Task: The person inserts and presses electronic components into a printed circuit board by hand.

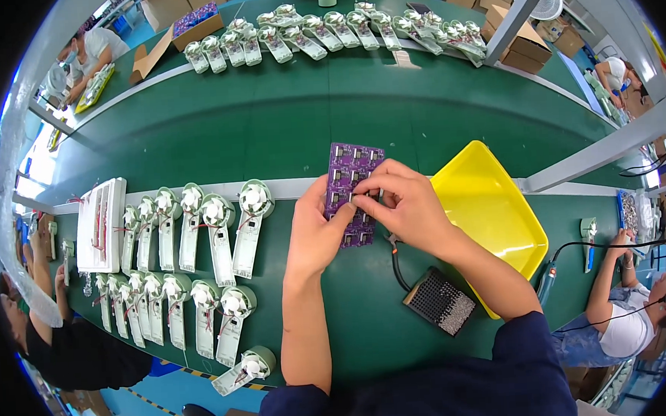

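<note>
A broad, smooth green counter (377,312) is stretching beneath everything, and a deep yellow plastic tray (487,206) is sitting to the right, partly behind the right forearm. Pale-green, paddle-shaped plastic fan casings (245,248) with white wheels are standing in two rows on the left, next to a shallow white box (85,246) carrying thin red wires.

Between these, the bare left hand (309,236) is gripping the lower left side of a purple, rectangular circuit-board panel (339,179), its thumb lying over the face. The bare right hand (417,212) is reaching across from the other side, thumb and forefinger nearly together in a narrow pinch at the panel's middle (whether a tiny part is sitting between those fingers, I cannot tell). The panel is being held up above the counter, in front of the body.

Lower right, a black, hole-studded block (421,294) is resting tilted on the counter, bearing small silvery metal pieces (455,315).

The panel is looking light, thin and stiff, probably brittle under bending; its long edges are offering the safest hold, while the small dark raised components (359,174) are likely calling for a gentle touch.
</note>
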A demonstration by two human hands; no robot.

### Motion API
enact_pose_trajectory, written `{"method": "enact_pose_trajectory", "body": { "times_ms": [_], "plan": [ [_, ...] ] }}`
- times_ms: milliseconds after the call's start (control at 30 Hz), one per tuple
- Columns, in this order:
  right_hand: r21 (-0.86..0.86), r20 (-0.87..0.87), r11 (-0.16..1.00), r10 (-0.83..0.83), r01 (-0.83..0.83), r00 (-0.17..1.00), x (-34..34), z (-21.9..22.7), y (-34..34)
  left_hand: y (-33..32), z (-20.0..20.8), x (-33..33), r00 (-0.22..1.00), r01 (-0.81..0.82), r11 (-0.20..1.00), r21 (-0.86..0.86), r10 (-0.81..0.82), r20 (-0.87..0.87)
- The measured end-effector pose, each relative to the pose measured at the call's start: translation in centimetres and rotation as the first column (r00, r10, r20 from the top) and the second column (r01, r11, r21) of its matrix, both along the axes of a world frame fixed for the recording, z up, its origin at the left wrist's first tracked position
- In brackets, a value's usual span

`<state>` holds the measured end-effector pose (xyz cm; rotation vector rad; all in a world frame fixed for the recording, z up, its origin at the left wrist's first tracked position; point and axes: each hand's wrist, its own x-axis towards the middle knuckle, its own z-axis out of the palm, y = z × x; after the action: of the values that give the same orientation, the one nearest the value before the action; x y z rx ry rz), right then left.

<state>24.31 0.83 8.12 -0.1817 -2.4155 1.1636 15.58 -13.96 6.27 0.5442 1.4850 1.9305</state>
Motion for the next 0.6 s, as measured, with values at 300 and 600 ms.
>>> {"method": "enact_pose_trajectory", "body": {
  "times_ms": [300,600],
  "plan": [
    [-0.094,0.134,0.994,0.059,-0.046,0.989,-0.3,0.7,0.4,0.1,0.5,-0.1,0.994,-0.006,0.994,-0.105,-0.006,-0.112],
    [-0.182,0.072,0.981,0.081,-0.067,0.994,0.6,0.7,0.4,0.0,1.3,0.8,0.981,-0.021,0.995,-0.101,0.001,-0.196]
  ]
}}
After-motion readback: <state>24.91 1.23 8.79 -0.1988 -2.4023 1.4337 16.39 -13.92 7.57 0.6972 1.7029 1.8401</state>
